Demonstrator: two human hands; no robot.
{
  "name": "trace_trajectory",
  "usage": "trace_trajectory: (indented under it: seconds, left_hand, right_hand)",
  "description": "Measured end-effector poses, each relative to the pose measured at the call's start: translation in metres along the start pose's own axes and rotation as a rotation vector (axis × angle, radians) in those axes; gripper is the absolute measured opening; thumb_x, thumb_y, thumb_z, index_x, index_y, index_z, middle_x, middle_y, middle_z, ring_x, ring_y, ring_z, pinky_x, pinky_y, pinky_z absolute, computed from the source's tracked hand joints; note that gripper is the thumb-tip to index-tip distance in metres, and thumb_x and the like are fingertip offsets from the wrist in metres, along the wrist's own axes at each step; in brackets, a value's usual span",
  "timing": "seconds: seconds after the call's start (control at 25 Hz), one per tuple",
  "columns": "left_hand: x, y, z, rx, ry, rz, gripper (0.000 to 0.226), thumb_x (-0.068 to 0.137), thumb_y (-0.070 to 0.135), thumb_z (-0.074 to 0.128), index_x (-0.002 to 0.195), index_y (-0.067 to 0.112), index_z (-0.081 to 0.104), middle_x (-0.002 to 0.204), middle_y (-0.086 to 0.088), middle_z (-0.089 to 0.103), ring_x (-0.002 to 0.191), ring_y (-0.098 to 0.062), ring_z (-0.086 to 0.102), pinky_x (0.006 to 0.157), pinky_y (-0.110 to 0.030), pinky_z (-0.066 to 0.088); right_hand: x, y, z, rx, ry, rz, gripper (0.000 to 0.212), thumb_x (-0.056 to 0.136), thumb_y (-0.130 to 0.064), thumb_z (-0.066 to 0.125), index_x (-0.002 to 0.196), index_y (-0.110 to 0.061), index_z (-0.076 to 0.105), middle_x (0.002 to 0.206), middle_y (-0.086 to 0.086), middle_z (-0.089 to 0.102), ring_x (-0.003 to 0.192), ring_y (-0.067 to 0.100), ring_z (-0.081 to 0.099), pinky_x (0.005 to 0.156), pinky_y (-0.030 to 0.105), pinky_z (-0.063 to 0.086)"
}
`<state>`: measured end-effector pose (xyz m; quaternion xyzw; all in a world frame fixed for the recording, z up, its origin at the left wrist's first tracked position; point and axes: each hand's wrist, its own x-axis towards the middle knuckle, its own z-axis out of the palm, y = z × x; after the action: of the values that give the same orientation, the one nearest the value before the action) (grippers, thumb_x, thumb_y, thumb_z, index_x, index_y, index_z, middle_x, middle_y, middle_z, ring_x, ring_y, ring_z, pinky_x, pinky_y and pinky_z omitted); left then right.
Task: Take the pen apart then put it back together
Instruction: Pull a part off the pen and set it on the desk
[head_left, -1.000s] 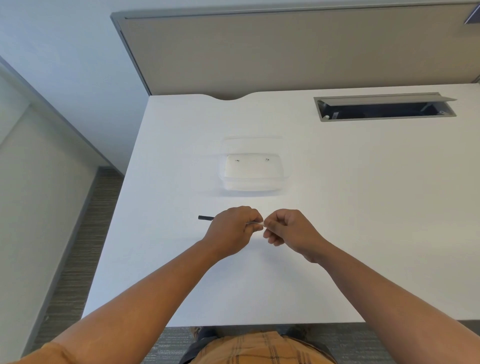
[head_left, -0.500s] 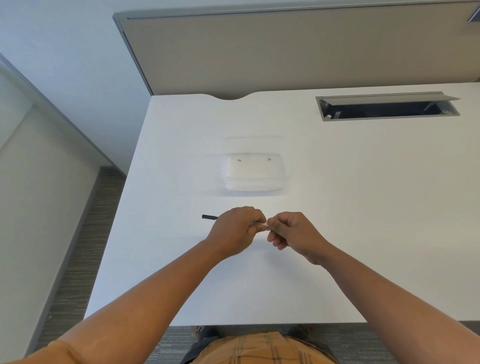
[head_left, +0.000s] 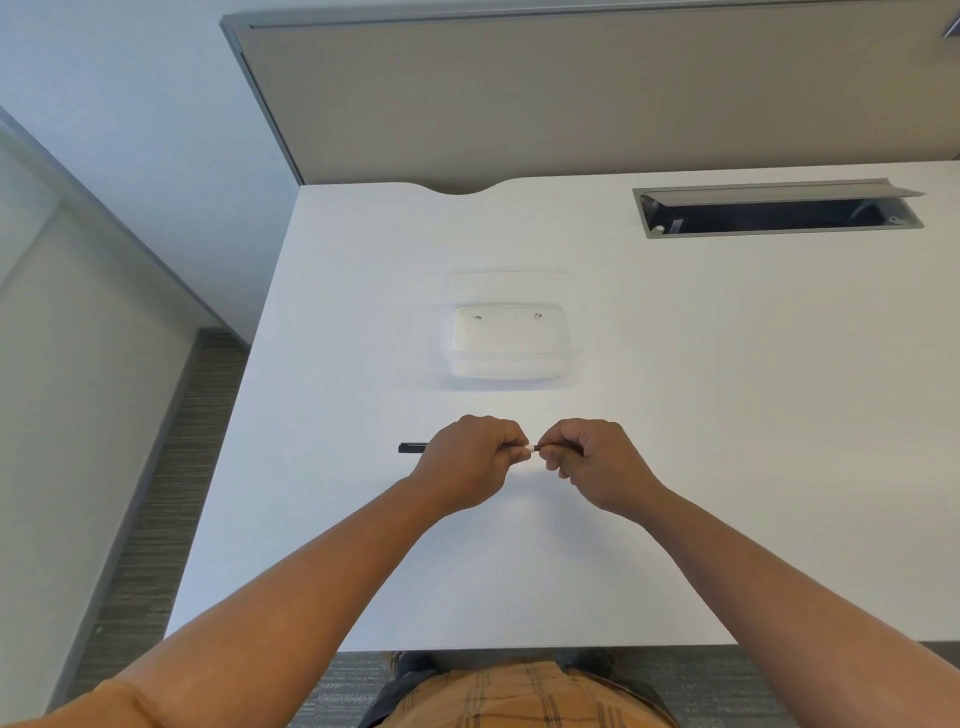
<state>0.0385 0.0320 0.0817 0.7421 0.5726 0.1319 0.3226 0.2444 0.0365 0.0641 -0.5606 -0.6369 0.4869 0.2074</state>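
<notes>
Both hands pinching one pen, held end to end over the desk.

Left hand (head_left: 470, 457) is wrapping the pen (head_left: 413, 447) barrel, fist closed, black tail sticking out toward 9 o'clock; right hand (head_left: 592, 462) is pinching the tip end at 3 o'clock, knuckles up, fingertips nearly touching the left's. Pen axis is running 9-to-3, level, just above the white desk (head_left: 727, 415). Clear tray (head_left: 509, 343) is sitting at 12 o'clock, well apart. Likely twisting or pulling the tip section; which one, can't tell.

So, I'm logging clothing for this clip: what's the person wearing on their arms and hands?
Both forearms are bare, and the left hand and right hand have no gloves, rings or watch. An orange short sleeve shows on the left arm.
</notes>
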Motion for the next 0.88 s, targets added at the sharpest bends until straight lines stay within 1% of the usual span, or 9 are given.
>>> trace_trajectory:
  seconds: [0.08,0.2,0.28,0.4,0.48,0.56,0.76,0.88]
  left_hand:
    - [0.0,-0.002,-0.001,-0.005,-0.004,-0.021,0.015,0.096,0.034,0.06,0.094,0.026,0.073,0.072,0.014,0.06,0.071,-0.014,0.058,0.063,-0.032,0.046]
    - [0.0,-0.007,-0.001,-0.002,0.003,-0.042,0.015,0.097,0.035,0.06,0.094,0.028,0.072,0.071,0.018,0.059,0.074,-0.013,0.058,0.067,-0.031,0.048]
    - [0.0,-0.009,-0.001,-0.005,0.006,-0.059,0.014,0.097,0.035,0.06,0.094,0.028,0.072,0.078,0.016,0.065,0.079,-0.013,0.06,0.07,-0.032,0.049]
    - [-0.002,-0.013,0.002,-0.013,0.01,-0.074,0.014,0.097,0.034,0.059,0.094,0.028,0.072,0.087,0.014,0.07,0.082,-0.012,0.061,0.072,-0.033,0.05]
    - [-0.003,-0.015,0.005,-0.013,0.017,-0.076,0.014,0.097,0.034,0.059,0.095,0.029,0.072,0.089,0.014,0.071,0.083,-0.011,0.062,0.072,-0.032,0.05]
    - [-0.003,-0.018,0.006,-0.021,0.028,-0.081,0.014,0.097,0.034,0.058,0.095,0.029,0.072,0.092,0.014,0.073,0.084,-0.011,0.063,0.072,-0.031,0.051]
    - [-0.001,-0.017,0.006,-0.023,0.04,-0.076,0.013,0.096,0.036,0.059,0.095,0.031,0.071,0.093,0.016,0.072,0.083,-0.008,0.061,0.07,-0.028,0.049]
    - [-0.001,-0.015,0.007,-0.019,0.038,-0.071,0.014,0.096,0.036,0.058,0.094,0.031,0.071,0.088,0.017,0.07,0.083,-0.009,0.061,0.069,-0.028,0.048]
  right_hand:
    - [0.0,0.006,-0.002,0.012,0.048,-0.015,0.015,0.091,-0.013,0.069,0.085,-0.025,0.076,0.074,-0.006,0.071,0.063,0.001,0.059,0.061,0.012,0.046]
    - [-0.002,0.02,-0.003,0.031,0.166,0.029,0.011,0.088,-0.016,0.075,0.085,-0.027,0.077,0.081,-0.01,0.07,0.068,0.002,0.057,0.064,0.011,0.044]
    - [-0.002,0.032,-0.006,-0.019,0.267,0.098,0.011,0.086,-0.015,0.074,0.082,-0.025,0.075,0.082,-0.01,0.069,0.068,0.005,0.056,0.064,0.017,0.045]
    - [-0.003,0.05,-0.012,-0.138,0.373,0.252,0.015,0.082,-0.012,0.066,0.07,-0.021,0.067,0.07,-0.006,0.066,0.067,0.017,0.059,0.059,0.027,0.044]
    - [-0.004,0.058,-0.014,-0.173,0.384,0.357,0.012,0.081,-0.016,0.062,0.07,-0.022,0.062,0.068,-0.005,0.065,0.066,0.019,0.061,0.056,0.029,0.042]
    - [-0.005,0.063,-0.013,-0.223,0.366,0.419,0.009,0.08,-0.021,0.061,0.071,-0.019,0.059,0.07,-0.003,0.066,0.066,0.021,0.062,0.054,0.03,0.041]
    - [0.002,0.064,-0.016,-0.337,0.296,0.451,0.016,0.081,-0.029,0.06,0.072,-0.016,0.055,0.072,-0.001,0.063,0.063,0.02,0.057,0.053,0.03,0.038]
    - [0.003,0.065,-0.014,-0.36,0.287,0.451,0.018,0.082,-0.03,0.06,0.074,-0.015,0.055,0.073,0.0,0.063,0.062,0.019,0.056,0.052,0.031,0.038]
